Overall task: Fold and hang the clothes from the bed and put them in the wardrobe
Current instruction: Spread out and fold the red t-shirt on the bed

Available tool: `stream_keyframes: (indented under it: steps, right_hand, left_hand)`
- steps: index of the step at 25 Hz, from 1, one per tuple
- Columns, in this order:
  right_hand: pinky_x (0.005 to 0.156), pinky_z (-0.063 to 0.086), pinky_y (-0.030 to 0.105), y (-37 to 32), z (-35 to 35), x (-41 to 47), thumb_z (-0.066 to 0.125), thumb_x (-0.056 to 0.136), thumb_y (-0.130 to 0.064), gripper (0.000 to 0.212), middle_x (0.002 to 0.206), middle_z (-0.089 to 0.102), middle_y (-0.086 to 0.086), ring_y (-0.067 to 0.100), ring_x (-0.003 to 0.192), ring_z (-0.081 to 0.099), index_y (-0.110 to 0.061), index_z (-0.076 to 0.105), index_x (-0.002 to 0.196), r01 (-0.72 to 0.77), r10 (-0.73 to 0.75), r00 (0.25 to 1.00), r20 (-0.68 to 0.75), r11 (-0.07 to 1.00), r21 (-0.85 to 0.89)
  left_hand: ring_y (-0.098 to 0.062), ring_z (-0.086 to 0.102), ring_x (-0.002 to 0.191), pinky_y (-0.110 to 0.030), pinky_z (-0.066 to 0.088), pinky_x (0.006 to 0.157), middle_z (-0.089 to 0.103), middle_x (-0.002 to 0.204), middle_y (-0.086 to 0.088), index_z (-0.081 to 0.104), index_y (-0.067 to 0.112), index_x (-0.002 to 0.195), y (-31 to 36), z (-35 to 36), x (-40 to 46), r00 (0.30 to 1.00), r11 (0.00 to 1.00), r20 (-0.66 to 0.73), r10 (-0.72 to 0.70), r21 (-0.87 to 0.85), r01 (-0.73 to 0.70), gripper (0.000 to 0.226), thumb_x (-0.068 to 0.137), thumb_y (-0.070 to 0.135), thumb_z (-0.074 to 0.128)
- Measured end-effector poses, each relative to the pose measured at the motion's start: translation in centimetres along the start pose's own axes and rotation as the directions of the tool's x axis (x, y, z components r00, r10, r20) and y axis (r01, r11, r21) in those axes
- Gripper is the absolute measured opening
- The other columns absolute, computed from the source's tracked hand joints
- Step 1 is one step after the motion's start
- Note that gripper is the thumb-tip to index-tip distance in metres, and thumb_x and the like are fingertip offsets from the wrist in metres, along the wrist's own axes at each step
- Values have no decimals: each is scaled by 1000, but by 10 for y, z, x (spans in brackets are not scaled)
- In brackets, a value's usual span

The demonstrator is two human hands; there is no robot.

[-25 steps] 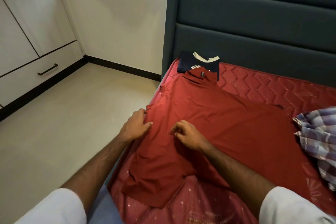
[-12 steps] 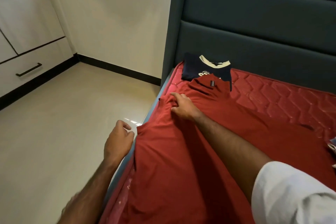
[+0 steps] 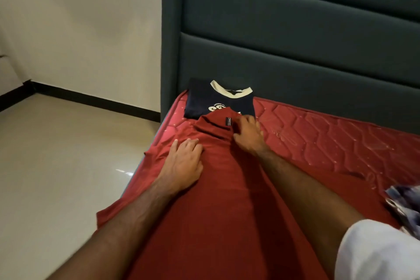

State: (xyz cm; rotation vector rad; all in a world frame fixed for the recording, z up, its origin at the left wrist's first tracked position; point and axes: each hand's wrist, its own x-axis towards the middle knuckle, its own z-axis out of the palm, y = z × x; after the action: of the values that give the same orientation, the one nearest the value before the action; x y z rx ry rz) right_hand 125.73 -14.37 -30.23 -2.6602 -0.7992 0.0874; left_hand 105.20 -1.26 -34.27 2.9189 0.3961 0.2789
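The left hand (image 3: pixel 183 161) lies flat, fingers spread, on the red shirt (image 3: pixel 218 211) on the bed (image 3: pixel 329 138); the right hand (image 3: pixel 247 136) pinches its collar, just before the folded navy shirt (image 3: pixel 204 100)

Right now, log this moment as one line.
left hand flat on red shirt | right hand pinching its collar | folded navy shirt by headboard

navy shirt (image 3: pixel 204 102) print partly covered by red shirt (image 3: pixel 216 223), checked cloth (image 3: pixel 406 200) blurred, cut off at right edge
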Motion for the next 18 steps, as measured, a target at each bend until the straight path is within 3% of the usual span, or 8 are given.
stream_keyframes:
  steps: [3, 5, 8, 12, 15, 18]
  right_hand:
    - [115, 30, 54, 17, -11, 39, 70, 87, -41, 76, 157, 34, 2, 31, 144, 31, -31, 35, 154, -22, 25, 999, -36, 995, 94]
    - [113, 27, 53, 16, -11, 56, 77, 81, -45, 78, 154, 36, -2, 27, 142, 31, -39, 39, 150, 70, -68, 997, -23, 991, 111]
    - [107, 27, 48, 13, -9, 68, 81, 73, -29, 65, 143, 40, -12, 20, 134, 34, -48, 55, 130, 304, -308, 950, 43, 950, 71]
    - [98, 22, 36, 15, -6, 72, 75, 73, -13, 55, 138, 40, -12, 16, 128, 31, -45, 63, 117, 485, -470, 873, 128, 863, -140]
    - [87, 35, 38, 9, -11, 79, 72, 83, -20, 35, 120, 49, -7, 18, 112, 43, -42, 72, 110, 541, -546, 835, 65, 794, -277]
    - [87, 52, 38, -2, -25, 90, 63, 85, -23, 26, 105, 70, -9, 14, 100, 62, -34, 78, 104, 437, -434, 900, 44, 897, -70]
  left_hand:
    - [-31, 32, 149, -61, 26, 117, 40, 159, -3, 45, 27, 148, -11, 17, 23, 1000, 995, -14, -21, 94, 23, 61, 95, 50, 26]
    - [-35, 30, 150, -63, 22, 118, 37, 161, -4, 41, 29, 153, -17, 28, 21, 999, 992, -31, -27, 124, 31, 66, 95, 55, 22]
    - [-37, 24, 152, -63, 17, 120, 31, 164, -5, 35, 31, 156, -16, 34, 21, 999, 992, -40, -33, 121, 38, 67, 96, 57, 20]
    - [-36, 22, 153, -62, 16, 121, 29, 165, -4, 34, 32, 156, -16, 34, 22, 998, 994, -61, -32, 102, 38, 67, 96, 57, 20]
    - [-32, 19, 154, -61, 15, 122, 28, 165, -3, 32, 32, 157, -16, 34, 21, 997, 995, -68, -26, 93, 32, 67, 97, 57, 18]
    - [-28, 19, 154, -60, 16, 122, 29, 165, -2, 34, 31, 156, -14, 32, 20, 997, 995, -75, -31, 94, 38, 66, 97, 56, 20]
